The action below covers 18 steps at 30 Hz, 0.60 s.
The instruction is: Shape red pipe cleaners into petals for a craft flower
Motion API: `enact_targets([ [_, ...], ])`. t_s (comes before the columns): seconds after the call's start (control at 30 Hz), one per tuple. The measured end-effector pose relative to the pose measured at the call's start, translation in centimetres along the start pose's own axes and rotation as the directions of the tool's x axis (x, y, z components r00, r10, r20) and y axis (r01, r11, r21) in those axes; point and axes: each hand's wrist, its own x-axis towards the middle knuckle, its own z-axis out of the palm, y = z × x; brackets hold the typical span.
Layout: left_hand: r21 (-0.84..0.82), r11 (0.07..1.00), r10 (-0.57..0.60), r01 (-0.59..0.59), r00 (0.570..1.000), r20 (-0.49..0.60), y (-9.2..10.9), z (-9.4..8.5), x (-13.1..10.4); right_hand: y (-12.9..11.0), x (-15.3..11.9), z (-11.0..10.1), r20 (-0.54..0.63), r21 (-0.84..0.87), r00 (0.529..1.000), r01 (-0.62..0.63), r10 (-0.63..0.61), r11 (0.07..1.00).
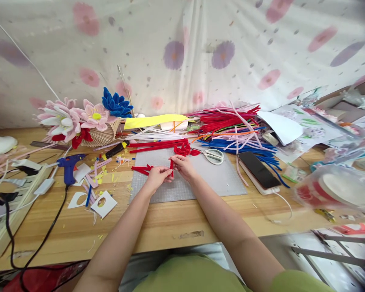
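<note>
Above a grey cutting mat [213, 184], my left hand [159, 177] and my right hand [182, 165] are close together. Both pinch a short red pipe cleaner [171, 165] that stands upright between their fingertips. Just left of my left hand lie cut red pipe cleaner pieces [141, 169]. Beyond my right hand sits a clump of shaped red pipe cleaner pieces [182, 149]. Scissors with pale handles [214, 156] rest on the mat to the right, their blades toward the red clump.
Long red, blue and pink pipe cleaners [231, 121] are heaped behind the mat. Pipe cleaner flowers [94, 115] stand at the back left. A blue glue gun [69, 166], its cable and a power strip [21, 215] lie left. A phone [258, 170] on a white block lies right.
</note>
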Motion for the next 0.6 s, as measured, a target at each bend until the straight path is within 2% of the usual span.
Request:
enact_targets([
  [0.1,0.047,0.999,0.017,-0.014,0.997,-0.073,0.1,0.1,-0.3,-0.1,-0.2,0.0,-0.002,-0.078,0.999,0.032,-0.032,0.996],
  [0.23,0.049,0.998,0.048,-0.046,0.997,-0.060,0.1,0.4,-0.7,-0.2,-0.4,0.1,-0.017,-0.070,0.999,0.042,-0.043,0.997],
  [0.37,0.095,0.984,0.160,-0.148,0.978,-0.133,-0.5,0.9,0.1,-0.6,-0.9,0.2,0.032,-0.046,0.999,0.029,-0.028,0.998],
  [0.47,0.127,0.964,0.251,-0.233,0.956,-0.150,-1.1,0.9,1.0,-1.0,-1.4,0.2,0.060,-0.111,0.997,0.063,-0.057,0.992],
  [0.53,0.192,0.949,0.277,-0.250,0.953,-0.127,-1.4,0.7,1.2,-1.2,-1.7,0.1,0.060,-0.166,0.996,0.072,-0.063,0.983],
  [0.6,0.350,0.900,0.310,-0.259,0.946,-0.098,-1.3,0.5,0.8,-1.2,-1.9,0.0,0.036,-0.201,0.998,0.065,-0.059,0.977],
])
